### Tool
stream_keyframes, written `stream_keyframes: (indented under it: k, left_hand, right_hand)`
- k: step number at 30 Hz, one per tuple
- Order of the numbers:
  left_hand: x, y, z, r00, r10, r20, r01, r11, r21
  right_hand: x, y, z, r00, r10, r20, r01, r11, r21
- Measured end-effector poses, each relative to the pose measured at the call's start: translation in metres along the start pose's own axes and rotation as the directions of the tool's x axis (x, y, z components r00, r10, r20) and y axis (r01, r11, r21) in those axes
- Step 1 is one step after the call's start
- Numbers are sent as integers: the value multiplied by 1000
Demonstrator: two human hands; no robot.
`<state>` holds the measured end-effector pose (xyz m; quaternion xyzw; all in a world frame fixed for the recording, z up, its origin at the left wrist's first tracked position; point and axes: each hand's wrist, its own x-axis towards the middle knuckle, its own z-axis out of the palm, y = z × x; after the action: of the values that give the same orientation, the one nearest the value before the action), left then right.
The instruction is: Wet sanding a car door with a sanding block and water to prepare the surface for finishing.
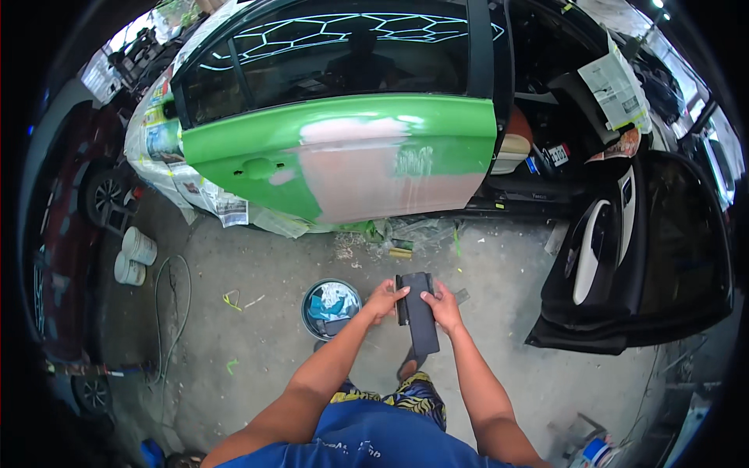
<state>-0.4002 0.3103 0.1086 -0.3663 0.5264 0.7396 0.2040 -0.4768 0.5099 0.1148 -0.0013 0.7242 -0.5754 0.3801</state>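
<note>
Low in front of me, my left hand [384, 300] and my right hand [443, 306] grip either side of a dark grey sheet, likely sandpaper [421, 320], with a narrow dark block [402, 303] at its left edge. Both thumbs press on its face. Left of my left hand, a round bucket [308, 296] holds water, a teal cloth [326, 309] and a dark piece. Beyond stands a green car door [226, 171] with pink and grey-white patches [347, 179].
A detached black door [640, 288] lies on the right. Newspaper masking [187, 195] covers the car's rear. Two white buckets [139, 246], a hose [168, 327] and a dark red car [70, 203] are at the left. Small scraps [400, 252] lie on the concrete floor [257, 351].
</note>
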Motion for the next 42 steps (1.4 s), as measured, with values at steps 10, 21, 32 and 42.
stream_keyframes:
  k: [10, 21, 32, 42]
  left_hand:
    - [-29, 45, 83, 944, 317, -89, -310, 768, -561]
    - [-17, 112, 81, 863, 474, -178, -476, 641, -602]
    - [-15, 148, 48, 735, 587, -340, -622, 384, -682]
    - [-3, 161, 62, 756, 474, -452, -652, 485, -583]
  right_hand:
    - [-22, -86, -12, 911, -412, -1, 331, 734, -592]
    - [24, -157, -8, 873, -486, 54, 423, 696, -580]
    - [47, -216, 35, 809, -583, 72, 506, 630, -589]
    - [59, -221, -1, 858, -501, 118, 486, 714, -504]
